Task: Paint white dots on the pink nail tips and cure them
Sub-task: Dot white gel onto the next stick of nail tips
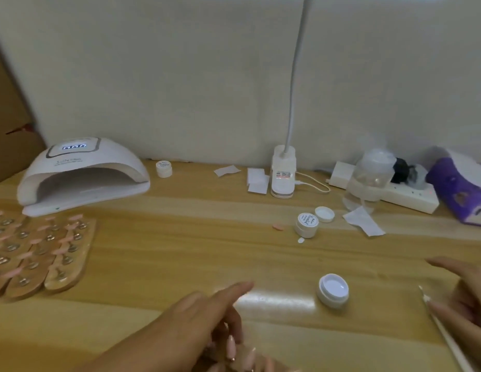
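- While right hand [465,299] grip pinched the brush [438,324], left hand [196,318] grip held pink nail tips [231,347].
- Best move was a light dip in the open gel pot [333,289], tips steadied on bench [180,251].

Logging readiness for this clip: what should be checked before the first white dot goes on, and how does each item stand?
1. Lid off the white gel jar: ok.
2. The brush pinched in the right hand: ok.
3. Gel loaded on its tip: cannot tell.
4. The pink nail tips held by the left hand: ok, though blurred.
5. Display lit on the curing lamp: ok.
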The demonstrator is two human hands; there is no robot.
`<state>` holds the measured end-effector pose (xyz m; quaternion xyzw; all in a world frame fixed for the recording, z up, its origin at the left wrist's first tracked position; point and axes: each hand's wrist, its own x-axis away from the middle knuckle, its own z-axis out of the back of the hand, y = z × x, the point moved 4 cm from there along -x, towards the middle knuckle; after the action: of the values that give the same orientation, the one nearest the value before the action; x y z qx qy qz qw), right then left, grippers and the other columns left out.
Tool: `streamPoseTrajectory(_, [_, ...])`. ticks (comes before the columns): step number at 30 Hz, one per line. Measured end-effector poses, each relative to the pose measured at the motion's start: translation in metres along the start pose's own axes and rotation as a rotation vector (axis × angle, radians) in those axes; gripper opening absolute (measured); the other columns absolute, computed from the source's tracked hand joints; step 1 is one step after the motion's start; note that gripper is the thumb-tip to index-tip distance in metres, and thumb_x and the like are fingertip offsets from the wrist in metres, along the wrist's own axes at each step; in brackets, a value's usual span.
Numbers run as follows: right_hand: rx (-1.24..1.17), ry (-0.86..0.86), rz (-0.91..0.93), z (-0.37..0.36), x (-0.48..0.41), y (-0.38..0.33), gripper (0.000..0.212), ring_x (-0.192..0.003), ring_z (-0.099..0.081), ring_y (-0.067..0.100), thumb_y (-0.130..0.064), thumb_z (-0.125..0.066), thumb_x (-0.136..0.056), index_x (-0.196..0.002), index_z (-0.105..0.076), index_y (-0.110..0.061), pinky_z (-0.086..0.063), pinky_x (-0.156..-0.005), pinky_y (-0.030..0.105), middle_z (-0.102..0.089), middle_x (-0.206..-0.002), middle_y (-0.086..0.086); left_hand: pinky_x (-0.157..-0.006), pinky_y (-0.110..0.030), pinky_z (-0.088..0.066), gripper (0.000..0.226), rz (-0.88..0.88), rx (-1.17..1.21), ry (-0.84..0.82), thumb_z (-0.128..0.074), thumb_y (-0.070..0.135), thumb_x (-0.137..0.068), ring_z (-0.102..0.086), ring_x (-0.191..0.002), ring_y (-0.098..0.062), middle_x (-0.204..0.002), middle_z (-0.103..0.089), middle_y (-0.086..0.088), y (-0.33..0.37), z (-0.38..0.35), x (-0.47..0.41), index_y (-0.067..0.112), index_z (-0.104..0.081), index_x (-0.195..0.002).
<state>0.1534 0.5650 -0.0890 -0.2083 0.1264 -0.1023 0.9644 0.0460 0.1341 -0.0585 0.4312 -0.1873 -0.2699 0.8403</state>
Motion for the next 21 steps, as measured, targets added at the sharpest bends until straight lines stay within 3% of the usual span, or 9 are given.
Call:
streamPoseTrajectory(2, [-0.010, -0.105, 0.026, -0.008, -0.008, -0.053, 0.057, -0.052, -0.055, -0.002, -0.067, -0.047, -0.081, -0.134, -0.043, -0.044, -0.038, -0.048, 0.005, -0.054, -0.072, -0.018, -0.069, -0.021, -0.041, 0.054, -0.148, -0.242, -0.150, -0.054, 0.077, -0.068, -0.056, -0.056, 0.001, -0.059, -0.067, 0.011, 0.007, -0.014, -0.010, 0.027, -0.074, -0.066])
streamPoseTrajectory(4, [0.103, -0.048, 0.079, 0.007, -0.012, -0.081, 0.060, -0.054, -0.053, -0.009, -0.059, -0.048, -0.077, -0.135, -0.037, -0.048, -0.037, -0.047, 0.002, -0.052, -0.075, -0.024, -0.076, -0.017, -0.042, 0.042, -0.335, -0.246, -0.121, -0.060, 0.064, -0.065, -0.056, -0.075, 0.008, -0.081, -0.068, 0.020, 0.021, -0.025, -0.027, 0.038, -0.071, -0.096])
streamPoseTrajectory(6, [0.122, -0.133, 0.137, 0.005, -0.008, -0.097, 0.068, -0.052, -0.050, -0.013, -0.055, -0.048, -0.072, -0.138, -0.032, -0.052, -0.036, -0.043, 0.002, -0.052, -0.074, -0.028, -0.093, -0.009, -0.034, 0.063, -0.304, -0.367, -0.080, -0.058, 0.058, -0.069, -0.042, -0.112, 0.013, -0.117, -0.047, 0.036, 0.024, -0.011, -0.044, 0.058, -0.038, -0.128])
streamPoseTrajectory(8, [0.122, -0.187, 0.133, 0.009, -0.002, -0.102, 0.078, -0.049, -0.048, -0.015, -0.047, -0.055, -0.067, -0.140, -0.029, -0.053, -0.035, -0.039, 0.002, -0.052, -0.073, -0.029, -0.096, -0.005, -0.027, 0.063, -0.306, -0.460, -0.003, -0.059, 0.065, -0.070, -0.031, -0.119, 0.013, -0.119, -0.036, 0.039, 0.027, 0.007, -0.047, 0.061, -0.031, -0.126])
streamPoseTrajectory(11, [0.141, -0.088, 0.272, 0.014, -0.002, -0.104, 0.077, -0.052, -0.052, -0.013, -0.035, -0.066, -0.067, -0.136, -0.036, -0.053, -0.037, -0.043, 0.001, -0.053, -0.073, -0.029, -0.093, -0.009, -0.033, 0.040, -0.265, -0.436, 0.048, -0.072, 0.052, -0.072, -0.038, -0.110, 0.009, -0.105, -0.050, 0.031, 0.028, 0.019, -0.053, 0.049, -0.052, -0.107])
streamPoseTrajectory(14, [-0.242, -0.033, 0.211, 0.025, -0.016, -0.108, 0.044, -0.063, -0.063, 0.003, -0.053, -0.062, -0.087, -0.129, -0.053, -0.043, -0.052, -0.055, 0.014, -0.062, -0.080, -0.016, -0.088, -0.014, -0.040, 0.029, -0.304, -0.364, -0.066, -0.069, 0.055, -0.073, -0.047, -0.108, 0.002, -0.103, -0.058, 0.028, 0.028, 0.016, -0.053, 0.045, -0.062, -0.100])
streamPoseTrajectory(17, [-0.800, 0.057, 0.130, 0.036, -0.038, -0.114, 0.054, -0.075, -0.069, 0.012, -0.063, -0.072, -0.075, -0.112, -0.068, -0.025, -0.057, -0.066, 0.021, -0.070, -0.085, -0.001, -0.086, -0.020, -0.042, 0.035, -0.314, -0.284, -0.104, -0.064, 0.061, -0.072, -0.055, -0.102, -0.002, -0.097, -0.064, 0.024, 0.035, 0.006, -0.050, 0.046, -0.061, -0.103])
streamPoseTrajectory(19, [-1.197, 0.049, 0.036, 0.029, -0.053, -0.120, 0.041, -0.074, -0.069, 0.010, -0.048, -0.080, -0.069, -0.102, -0.074, -0.023, -0.056, -0.068, 0.019, -0.072, -0.084, 0.000, -0.089, -0.028, -0.041, 0.034, -0.326, -0.275, -0.082, -0.063, 0.062, -0.071, -0.056, -0.098, 0.000, -0.096, -0.064, 0.024, 0.043, -0.006, -0.053, 0.044, -0.061, -0.100])
streamPoseTrajectory(21, [-1.498, -0.030, -0.042, 0.015, -0.063, -0.136, 0.027, -0.072, -0.066, 0.008, -0.023, -0.074, -0.075, -0.101, -0.077, -0.018, -0.054, -0.065, 0.017, -0.070, -0.083, 0.001, -0.093, -0.029, -0.036, 0.035, -0.346, -0.294, -0.056, -0.060, 0.064, -0.070, -0.054, -0.098, 0.001, -0.097, -0.061, 0.026, 0.052, -0.021, -0.057, 0.045, -0.059, -0.100])
